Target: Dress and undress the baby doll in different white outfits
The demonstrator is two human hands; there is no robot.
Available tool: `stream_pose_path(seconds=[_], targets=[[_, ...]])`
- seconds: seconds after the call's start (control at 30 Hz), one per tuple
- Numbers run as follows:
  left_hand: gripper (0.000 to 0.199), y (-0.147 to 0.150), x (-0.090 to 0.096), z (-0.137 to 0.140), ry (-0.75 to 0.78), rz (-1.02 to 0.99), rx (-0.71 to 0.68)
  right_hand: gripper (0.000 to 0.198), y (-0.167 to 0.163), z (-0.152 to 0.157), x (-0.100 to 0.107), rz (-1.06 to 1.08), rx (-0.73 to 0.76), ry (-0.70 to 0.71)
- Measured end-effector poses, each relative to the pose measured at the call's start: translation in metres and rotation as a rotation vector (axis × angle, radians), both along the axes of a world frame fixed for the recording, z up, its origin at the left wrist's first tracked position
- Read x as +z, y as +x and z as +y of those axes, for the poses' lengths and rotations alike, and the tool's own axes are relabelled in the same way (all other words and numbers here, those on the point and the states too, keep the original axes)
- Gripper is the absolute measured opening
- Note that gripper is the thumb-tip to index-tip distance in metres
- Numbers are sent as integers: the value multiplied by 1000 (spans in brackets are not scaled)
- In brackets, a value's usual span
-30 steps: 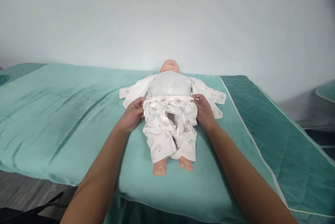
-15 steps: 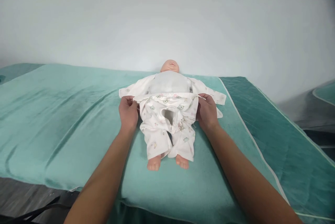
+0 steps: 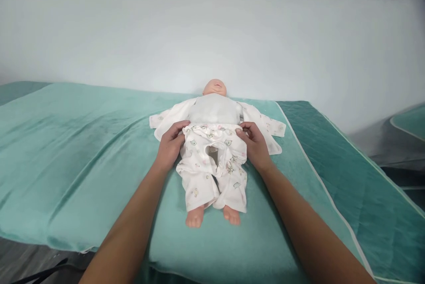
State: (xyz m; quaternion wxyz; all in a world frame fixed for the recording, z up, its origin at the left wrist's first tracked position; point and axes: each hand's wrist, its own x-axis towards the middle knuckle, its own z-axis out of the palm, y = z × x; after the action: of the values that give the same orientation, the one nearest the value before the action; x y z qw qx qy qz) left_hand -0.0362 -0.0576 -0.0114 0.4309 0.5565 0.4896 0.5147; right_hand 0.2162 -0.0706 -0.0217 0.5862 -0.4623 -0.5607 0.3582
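Observation:
A baby doll [image 3: 215,86] lies on its back on a green bed cover, head toward the wall and feet toward me. It wears white printed baby pants [image 3: 229,142] with an open crotch, the waistband lying gathered across its middle. My left hand [image 3: 171,144] is closed on the waistband at the left hip, its fingertips partly hidden by the cloth. At the right hip, my right hand [image 3: 255,144] pinches the other end of the waistband. A white jacket [image 3: 267,127] lies open, its sleeves spread to both sides of the pale torso [image 3: 212,108].
The green cover [image 3: 99,155] spreads over the bed, with a fold running along its left part. A darker green quilted section [image 3: 345,173] lies to the right beyond a white trim. Behind the head stands a white wall [image 3: 212,36]. Black straps [image 3: 49,270] show at lower left.
Both hands have moved inward. The waistband, stretched wide before, has drawn in and now sits narrower and gathered at the doll's waist. More of the jacket shows at each side.

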Motion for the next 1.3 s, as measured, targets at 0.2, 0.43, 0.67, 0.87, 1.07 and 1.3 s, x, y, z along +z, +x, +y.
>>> stream_pose_path(seconds=[0.2,0.43,0.67,0.87,1.07,1.3], targets=[[26,-2,0,8,67,-22,-18,15,8,9,4,-219,0,215],[20,-2,6,15,167,146,-129,17,12,19,8,-308,42,224],[24,-17,18,39,104,215,-407,27,19,32,21,-429,217,244],[22,-26,24,45,36,373,-489,28,20,33,28,-494,341,202],[21,-18,24,43,171,276,-381,30,19,43,30,-469,237,36],[23,-8,32,64,139,229,-315,33,12,63,26,-326,104,-69]])
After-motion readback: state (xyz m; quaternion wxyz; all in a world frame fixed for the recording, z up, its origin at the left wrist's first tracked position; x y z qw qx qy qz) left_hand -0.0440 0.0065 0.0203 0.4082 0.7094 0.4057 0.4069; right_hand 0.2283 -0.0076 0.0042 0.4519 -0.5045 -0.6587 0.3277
